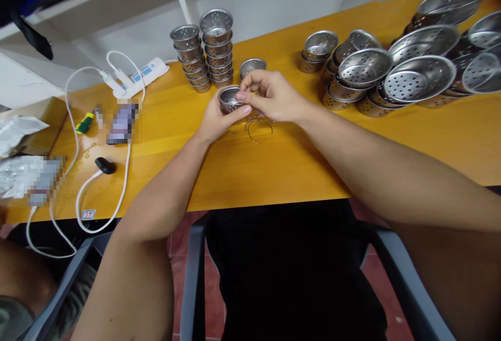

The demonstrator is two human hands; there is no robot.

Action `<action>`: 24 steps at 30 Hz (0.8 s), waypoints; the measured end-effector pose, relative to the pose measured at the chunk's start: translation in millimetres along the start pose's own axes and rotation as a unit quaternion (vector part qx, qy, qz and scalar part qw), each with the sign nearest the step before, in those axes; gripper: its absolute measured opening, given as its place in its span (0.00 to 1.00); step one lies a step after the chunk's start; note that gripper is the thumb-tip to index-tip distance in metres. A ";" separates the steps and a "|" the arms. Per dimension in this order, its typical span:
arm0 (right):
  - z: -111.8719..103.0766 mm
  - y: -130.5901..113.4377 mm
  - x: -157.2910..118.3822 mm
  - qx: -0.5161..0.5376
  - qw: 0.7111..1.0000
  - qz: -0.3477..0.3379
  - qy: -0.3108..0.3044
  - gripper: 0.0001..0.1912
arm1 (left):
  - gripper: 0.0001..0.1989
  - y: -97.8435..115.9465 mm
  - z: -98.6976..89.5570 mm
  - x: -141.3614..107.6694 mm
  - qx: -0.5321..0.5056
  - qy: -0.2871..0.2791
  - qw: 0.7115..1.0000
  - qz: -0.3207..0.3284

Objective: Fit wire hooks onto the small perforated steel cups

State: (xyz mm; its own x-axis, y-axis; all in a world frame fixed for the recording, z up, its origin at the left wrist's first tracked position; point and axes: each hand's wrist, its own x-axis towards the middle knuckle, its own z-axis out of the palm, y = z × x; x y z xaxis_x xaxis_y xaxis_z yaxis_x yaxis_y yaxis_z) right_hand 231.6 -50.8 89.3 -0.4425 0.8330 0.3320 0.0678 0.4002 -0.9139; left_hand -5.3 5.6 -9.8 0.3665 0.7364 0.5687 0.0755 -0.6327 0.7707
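Note:
My left hand point(219, 118) is wrapped round a small perforated metal cup point(228, 98), its open top facing up. The fingers of my right hand point(266, 94) are pinched together at the cup's right rim; whatever is between them is too small to make out. Several thin wire rings point(260, 131) lie on the wooden table point(274, 174) just below my hands. Another metal cup point(253, 64) stands right behind my right hand, and two tall stacks of cups point(190, 51) rise behind my left hand.
Many stacked metal cups point(364, 69) fill the right side of the table. At the left are a white power strip point(146, 76), cables, phones point(122, 123), a black mouse-like object point(105, 165) and a cardboard box point(50, 121). Another person's leg point(23, 273) shows at lower left.

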 end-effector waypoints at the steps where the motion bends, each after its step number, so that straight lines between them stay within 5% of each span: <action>1: -0.1 1.7 0.3 0.010 1.000 0.005 -0.004 0.46 | 0.51 1.8 0.5 0.5 0.011 0.000 1.000 0.003; 24: -6.0 3.5 1.7 -0.005 0.999 0.033 -0.009 0.44 | 0.46 9.4 -4.5 2.7 0.064 -0.034 0.997 0.022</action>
State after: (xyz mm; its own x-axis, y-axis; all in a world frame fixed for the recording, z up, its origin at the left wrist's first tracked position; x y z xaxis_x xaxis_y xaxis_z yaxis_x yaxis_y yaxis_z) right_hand 236.5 -45.7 88.1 -0.4518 0.8515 0.2661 0.1075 0.3481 -0.9313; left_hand -7.8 2.7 0.3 0.4341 0.6917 0.5771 0.1737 -0.6929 0.6998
